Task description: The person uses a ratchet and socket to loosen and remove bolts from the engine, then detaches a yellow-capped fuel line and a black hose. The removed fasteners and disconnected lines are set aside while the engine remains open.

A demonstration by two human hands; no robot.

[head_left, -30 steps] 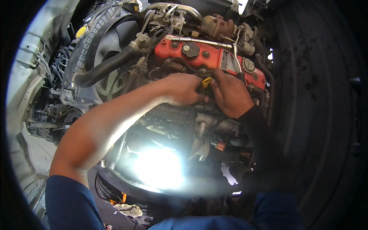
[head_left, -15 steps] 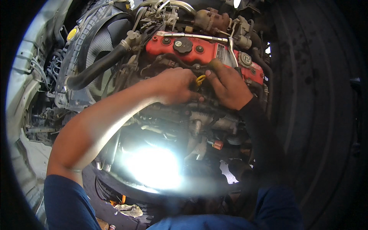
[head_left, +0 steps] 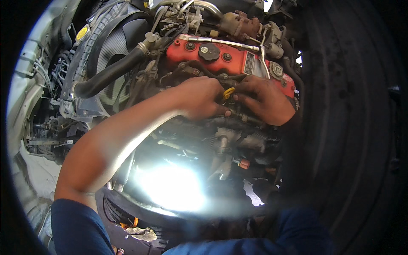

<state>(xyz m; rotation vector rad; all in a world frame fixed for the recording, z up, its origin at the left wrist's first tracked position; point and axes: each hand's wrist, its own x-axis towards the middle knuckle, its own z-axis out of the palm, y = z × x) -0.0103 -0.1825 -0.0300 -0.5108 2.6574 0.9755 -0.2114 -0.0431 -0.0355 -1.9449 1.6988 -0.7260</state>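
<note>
A: Where do we find the yellow loop handle (head_left: 228,92)?

B: Between our left hand (head_left: 202,97) and our right hand (head_left: 268,101), in front of the red valve cover (head_left: 182,52). Our left fingers are curled in just beside the loop; we cannot tell what, if anything, they are clamped on. Our right thumb and fingers bend toward it from the other side, and whether they pinch it we cannot tell.

A: How do we expect it to handle?

B: Light and fairly stiff, we'd judge; it looks like a dipstick's pull ring, though its lower end is hidden. Any oil would make it slippery, and old plastic may be brittle, so we'd take the ring itself between thumb and forefinger.

A: Any writing we can read?

B: The data plate (head_left: 249,63) on the cover carries printing too small for us. We see a pale mark on the black filler cap (head_left: 210,53) and a raised one on the metal cap (head_left: 276,71), but no lettering on the loop.
</note>
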